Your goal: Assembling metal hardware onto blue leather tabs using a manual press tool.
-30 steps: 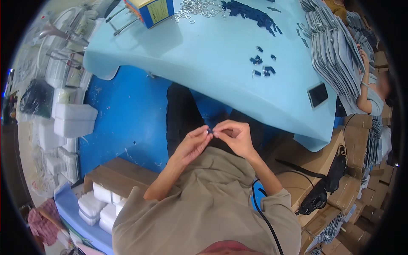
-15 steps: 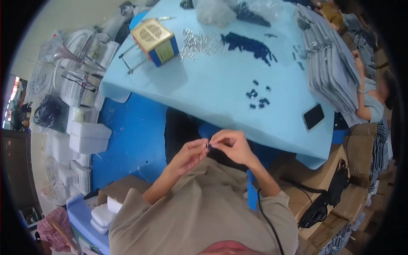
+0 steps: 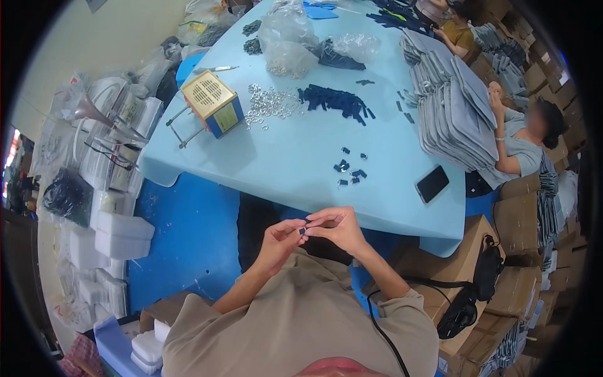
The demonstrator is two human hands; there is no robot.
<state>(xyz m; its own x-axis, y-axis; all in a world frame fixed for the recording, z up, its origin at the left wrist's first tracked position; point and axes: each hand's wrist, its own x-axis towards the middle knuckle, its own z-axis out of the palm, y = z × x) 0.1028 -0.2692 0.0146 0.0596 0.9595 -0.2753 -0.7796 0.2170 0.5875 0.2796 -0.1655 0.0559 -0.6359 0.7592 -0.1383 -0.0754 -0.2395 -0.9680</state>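
Note:
My left hand point(image 3: 279, 246) and my right hand point(image 3: 339, 231) meet in front of my lap, just off the table's near edge. Between their fingertips is a small dark strap piece point(image 3: 303, 231) with a bright, metal-looking spot; the fingers cover much of it. Both hands pinch it. On the light blue table point(image 3: 264, 166) beyond lie several similar dark pieces with metal rings point(image 3: 353, 174). Farther off, a spread of loose metal rings point(image 3: 267, 107) sits beside a heap of short dark strips point(image 3: 333, 100).
A gold and blue box-shaped device point(image 3: 213, 103) with metal rods stands at the table's left. Clear plastic bags point(image 3: 286, 44) lie at the back. To the right are a phone point(image 3: 432, 184), stacked grey fabric pieces point(image 3: 452, 113), cardboard boxes point(image 3: 521, 232) and another person point(image 3: 524, 135).
My view has tipped upward, bringing more of the table's far side into sight. The fingers have shifted around the small strap piece, which stays between both hands.

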